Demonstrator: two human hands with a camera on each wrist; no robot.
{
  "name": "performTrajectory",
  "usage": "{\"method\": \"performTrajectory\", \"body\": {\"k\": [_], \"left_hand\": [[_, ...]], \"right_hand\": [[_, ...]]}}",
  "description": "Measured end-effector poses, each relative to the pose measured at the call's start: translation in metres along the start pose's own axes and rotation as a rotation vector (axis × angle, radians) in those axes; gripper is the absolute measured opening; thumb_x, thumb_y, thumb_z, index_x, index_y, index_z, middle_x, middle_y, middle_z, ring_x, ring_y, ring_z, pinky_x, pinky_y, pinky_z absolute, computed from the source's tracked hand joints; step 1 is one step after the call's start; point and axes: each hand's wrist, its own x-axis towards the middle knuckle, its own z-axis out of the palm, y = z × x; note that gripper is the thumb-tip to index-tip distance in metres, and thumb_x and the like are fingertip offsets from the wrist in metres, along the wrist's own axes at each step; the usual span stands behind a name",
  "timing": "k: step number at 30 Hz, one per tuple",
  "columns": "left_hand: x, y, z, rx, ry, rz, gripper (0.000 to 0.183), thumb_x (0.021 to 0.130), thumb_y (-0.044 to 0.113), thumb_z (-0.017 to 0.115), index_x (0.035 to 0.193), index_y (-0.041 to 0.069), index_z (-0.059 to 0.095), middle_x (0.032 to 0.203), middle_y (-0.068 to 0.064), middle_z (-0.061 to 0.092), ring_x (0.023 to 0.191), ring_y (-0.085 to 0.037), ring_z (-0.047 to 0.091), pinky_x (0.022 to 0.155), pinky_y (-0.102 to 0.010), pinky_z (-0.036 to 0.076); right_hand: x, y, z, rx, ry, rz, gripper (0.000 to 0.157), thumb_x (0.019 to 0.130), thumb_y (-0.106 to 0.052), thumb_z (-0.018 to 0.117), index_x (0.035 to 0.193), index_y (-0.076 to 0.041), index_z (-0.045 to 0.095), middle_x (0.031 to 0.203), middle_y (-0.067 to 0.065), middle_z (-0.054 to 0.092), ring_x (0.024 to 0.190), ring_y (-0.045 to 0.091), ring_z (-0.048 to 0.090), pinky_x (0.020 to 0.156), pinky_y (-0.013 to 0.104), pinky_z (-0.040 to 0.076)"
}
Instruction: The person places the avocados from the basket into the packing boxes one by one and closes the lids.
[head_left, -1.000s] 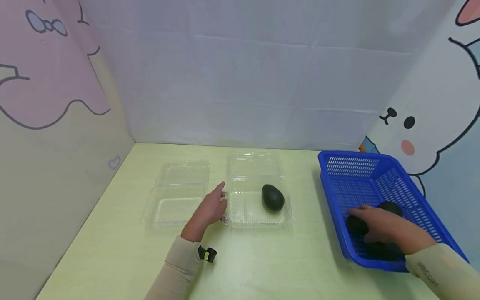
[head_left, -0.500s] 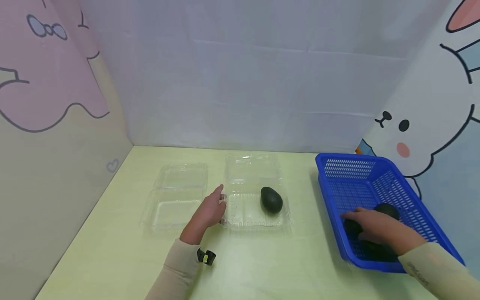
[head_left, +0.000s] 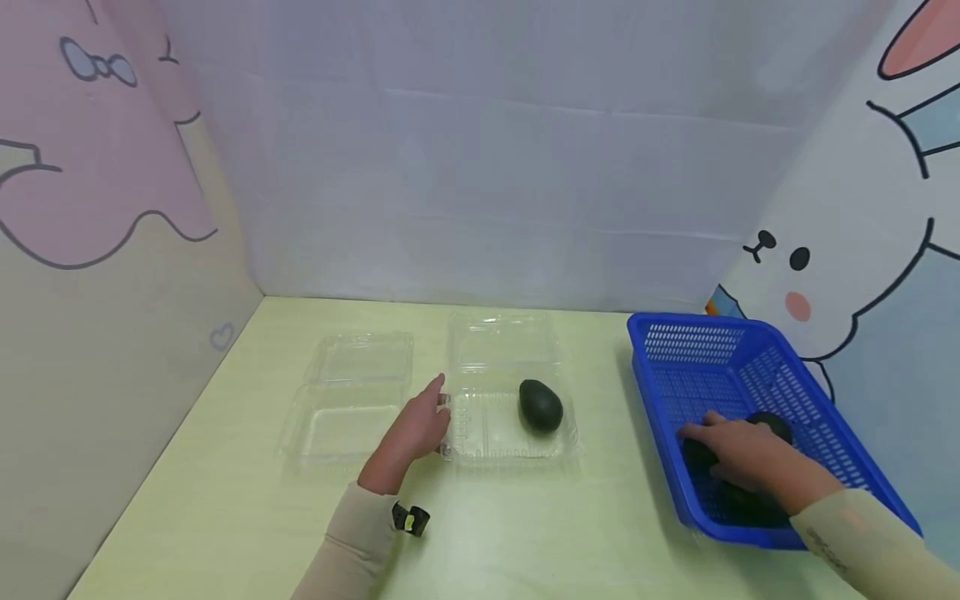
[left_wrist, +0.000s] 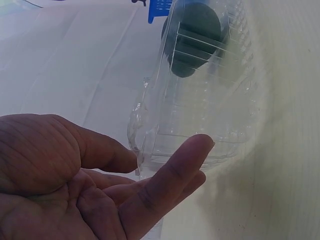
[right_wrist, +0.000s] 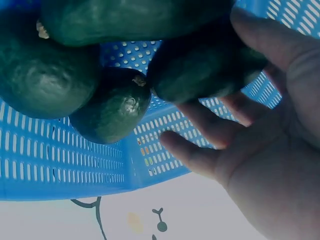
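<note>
My left hand [head_left: 415,425] is at the left edge of an opened clear plastic clamshell container [head_left: 468,433]. In the left wrist view, thumb and fingers [left_wrist: 172,172] pinch the container's rim at its end. One dark green avocado [head_left: 541,406] lies in the right part of that container. Inside the blue basket [head_left: 663,462], my right hand [head_left: 750,458] grips another avocado [right_wrist: 200,70], thumb on one side and fingers on the other. More avocados [right_wrist: 45,70] lie against it in the right wrist view; the hand partly covers them in the head view.
A second opened clear container [head_left: 348,429] lies left of the first on the pale table [head_left: 480,533]. A white sheet [head_left: 480,192] hangs behind the table. Printed cartoon panels flank both sides, the right one [head_left: 862,250] close behind the basket.
The head view has shifted slightly, so everything sits a little lower and further left. Both hands stay in nearly the same places, the left at the container, the right in the basket.
</note>
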Motion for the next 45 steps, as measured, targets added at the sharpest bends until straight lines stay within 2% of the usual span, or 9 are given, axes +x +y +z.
{"method": "performTrajectory", "body": {"k": [3,8,13,25,29,32,39,45], "left_hand": [[0.0,0.0,0.001,-0.005,-0.004,-0.002,0.062,0.106,0.005,0.047,0.162,-0.003,0.022,0.147,-0.027,0.053,0.063,-0.019,0.064,0.059,-0.033,0.05],[0.0,-0.002,0.002,-0.001,0.0,0.0,0.062,0.105,0.005,0.048,0.161,-0.003,0.023,0.147,-0.026,0.053,0.067,-0.019,0.066,0.062,-0.034,0.053],[0.0,-0.002,0.002,-0.002,0.003,0.009,0.062,0.105,0.005,0.048,0.161,-0.003,0.023,0.146,-0.027,0.054,0.065,-0.017,0.065,0.062,-0.034,0.053],[0.002,-0.003,0.001,-0.002,0.003,0.009,0.062,0.106,0.005,0.048,0.161,-0.003,0.023,0.146,-0.027,0.054,0.07,-0.02,0.067,0.063,-0.035,0.054],[0.002,-0.003,0.002,-0.007,0.0,0.008,0.062,0.105,0.005,0.048,0.161,-0.003,0.023,0.146,-0.027,0.053,0.072,-0.021,0.067,0.063,-0.035,0.054],[0.002,-0.003,0.002,-0.008,0.003,0.012,0.062,0.105,0.005,0.048,0.161,-0.003,0.023,0.146,-0.027,0.053,0.071,-0.02,0.067,0.063,-0.035,0.054],[0.001,-0.004,0.002,-0.022,-0.004,0.012,0.062,0.106,0.004,0.047,0.162,-0.002,0.022,0.147,-0.027,0.052,0.066,-0.02,0.067,0.061,-0.034,0.054],[0.001,-0.005,0.003,-0.033,0.002,0.005,0.062,0.106,0.004,0.048,0.162,-0.002,0.022,0.148,-0.027,0.052,0.076,-0.023,0.069,0.062,-0.034,0.055]], "right_hand": [[-0.002,0.002,-0.002,-0.032,0.084,0.004,0.049,0.088,-0.013,0.081,0.135,-0.018,0.065,0.112,0.016,0.06,0.09,0.038,0.063,0.08,0.076,0.045],[-0.006,0.004,-0.005,-0.054,0.233,0.016,0.052,0.088,-0.013,0.082,0.137,-0.016,0.065,0.122,0.025,0.06,0.106,0.055,0.059,0.087,0.085,0.035],[-0.008,0.004,-0.011,-0.073,0.322,0.016,0.054,0.087,-0.015,0.084,0.138,-0.017,0.065,0.127,0.027,0.059,0.111,0.06,0.056,0.09,0.086,0.031],[-0.021,-0.006,-0.058,-0.059,0.499,-0.026,0.065,0.091,-0.012,0.079,0.15,-0.015,0.051,0.139,0.033,0.047,0.118,0.064,0.051,0.099,0.082,0.029],[-0.023,-0.022,-0.075,-0.041,0.529,-0.036,0.068,0.091,-0.012,0.079,0.152,-0.016,0.05,0.144,0.033,0.045,0.123,0.063,0.048,0.104,0.081,0.024],[-0.023,-0.036,-0.083,-0.034,0.566,-0.066,0.068,0.092,-0.011,0.079,0.152,-0.017,0.05,0.144,0.031,0.046,0.124,0.061,0.048,0.105,0.079,0.025],[-0.016,-0.076,-0.087,-0.072,0.682,-0.189,0.069,0.087,-0.01,0.084,0.148,-0.019,0.055,0.141,0.028,0.052,0.116,0.055,0.057,0.1,0.074,0.038],[-0.007,-0.114,-0.09,-0.067,0.709,-0.268,0.07,0.084,-0.008,0.086,0.147,-0.022,0.057,0.141,0.025,0.054,0.115,0.052,0.058,0.102,0.073,0.037]]}}
